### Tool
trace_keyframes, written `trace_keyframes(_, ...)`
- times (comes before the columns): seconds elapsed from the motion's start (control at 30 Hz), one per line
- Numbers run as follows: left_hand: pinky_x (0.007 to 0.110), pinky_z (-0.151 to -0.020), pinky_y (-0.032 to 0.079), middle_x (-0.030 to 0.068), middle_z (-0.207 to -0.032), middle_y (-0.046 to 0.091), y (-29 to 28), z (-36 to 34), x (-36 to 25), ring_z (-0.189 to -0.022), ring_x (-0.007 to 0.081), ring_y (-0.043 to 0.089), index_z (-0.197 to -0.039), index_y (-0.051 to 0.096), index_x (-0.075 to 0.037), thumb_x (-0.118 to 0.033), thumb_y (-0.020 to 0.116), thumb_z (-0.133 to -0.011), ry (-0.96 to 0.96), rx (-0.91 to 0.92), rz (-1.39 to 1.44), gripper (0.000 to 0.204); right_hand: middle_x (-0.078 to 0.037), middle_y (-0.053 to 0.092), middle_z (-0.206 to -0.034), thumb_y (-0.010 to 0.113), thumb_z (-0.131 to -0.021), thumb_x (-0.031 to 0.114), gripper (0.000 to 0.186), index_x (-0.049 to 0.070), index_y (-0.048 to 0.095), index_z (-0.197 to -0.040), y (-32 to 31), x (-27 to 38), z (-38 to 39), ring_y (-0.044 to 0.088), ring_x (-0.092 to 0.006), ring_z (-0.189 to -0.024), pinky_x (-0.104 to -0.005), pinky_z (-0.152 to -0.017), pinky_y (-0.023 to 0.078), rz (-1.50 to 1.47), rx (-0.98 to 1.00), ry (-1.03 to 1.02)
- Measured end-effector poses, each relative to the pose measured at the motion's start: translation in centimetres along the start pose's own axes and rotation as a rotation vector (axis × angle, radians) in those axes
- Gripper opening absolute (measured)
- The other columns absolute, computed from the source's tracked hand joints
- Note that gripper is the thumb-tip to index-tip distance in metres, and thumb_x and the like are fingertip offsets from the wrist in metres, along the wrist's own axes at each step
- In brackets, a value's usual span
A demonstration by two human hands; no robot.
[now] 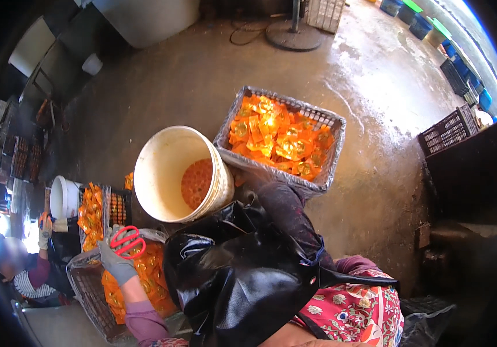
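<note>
My gloved left hand (118,261) grips red-handled scissors (129,240) over a crate of orange packets (157,266) at the lower left. A black apron (231,277) covers my lap. My right hand is not visible; only part of a purple sleeve (355,263) shows at the lower right. In front of me stands a cream bucket (155,168) with orange liquid and bits at its bottom, beside a lined crate (336,155) heaped with shiny orange packets.
A co-worker (31,274) in gloves sits at the left, near more packet crates (90,214) and a white bucket (63,199). A large tub (138,20) and metal stand (292,40) are at the back. Stacked dark crates (445,130) and coloured containers line the right.
</note>
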State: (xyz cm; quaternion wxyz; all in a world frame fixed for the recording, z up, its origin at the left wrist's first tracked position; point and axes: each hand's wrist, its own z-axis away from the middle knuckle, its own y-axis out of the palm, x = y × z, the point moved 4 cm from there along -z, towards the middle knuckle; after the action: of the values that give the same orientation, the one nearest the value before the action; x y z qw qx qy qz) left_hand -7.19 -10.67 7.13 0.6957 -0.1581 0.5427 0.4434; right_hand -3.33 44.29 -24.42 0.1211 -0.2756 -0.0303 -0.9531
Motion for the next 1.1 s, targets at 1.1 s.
trace_keyframes(1.1,0.052,-0.091,0.047,0.0251,-0.120,0.055,2.2,2.4,-4.9,-0.103,0.0396,0.058,-0.116,0.050,0.003,-0.030,0.041,-0.096,0.226,-0.117,0.379,0.040,-0.012,0.065,-0.075,0.054,-0.086,0.030,0.022,0.009,0.061,-0.083,-9.2,3.5,-0.8,0.064,-0.0271,-0.065,-0.0427,-0.053,0.052,0.146,0.138,0.090)
